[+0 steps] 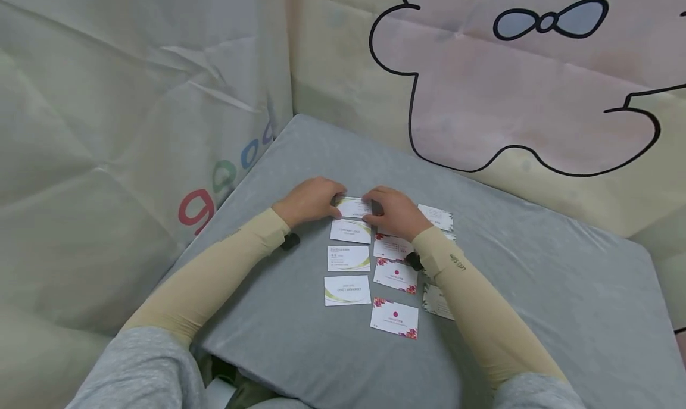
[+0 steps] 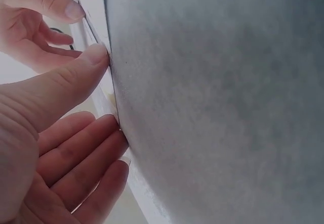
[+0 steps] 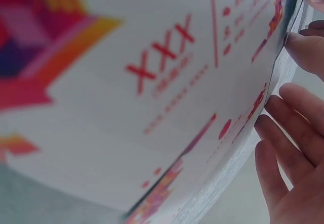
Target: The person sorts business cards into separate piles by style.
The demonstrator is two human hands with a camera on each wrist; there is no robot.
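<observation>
A white business card (image 1: 354, 207) with yellow-green curves lies at the far end of the left column of cards. My left hand (image 1: 311, 201) holds its left side, thumb at the near corner and fingers at the far one. At its right side my right hand (image 1: 398, 211) holds it the same way. Both thumbs meet the thin card edge in the left wrist view. Just nearer lies another white card (image 1: 351, 231). Under the right wrist is a card with red flowers (image 1: 391, 246), partly covered; large red print on a card (image 3: 167, 52) fills the right wrist view.
Nearer on the grey cloth-covered table (image 1: 536, 290) lie more yellow-green cards (image 1: 347, 291) and red-flowered cards (image 1: 395, 318). Leaf-patterned cards (image 1: 436, 217) form a right column, partly hidden by the right forearm. Fabric walls (image 1: 343, 58) stand behind and left.
</observation>
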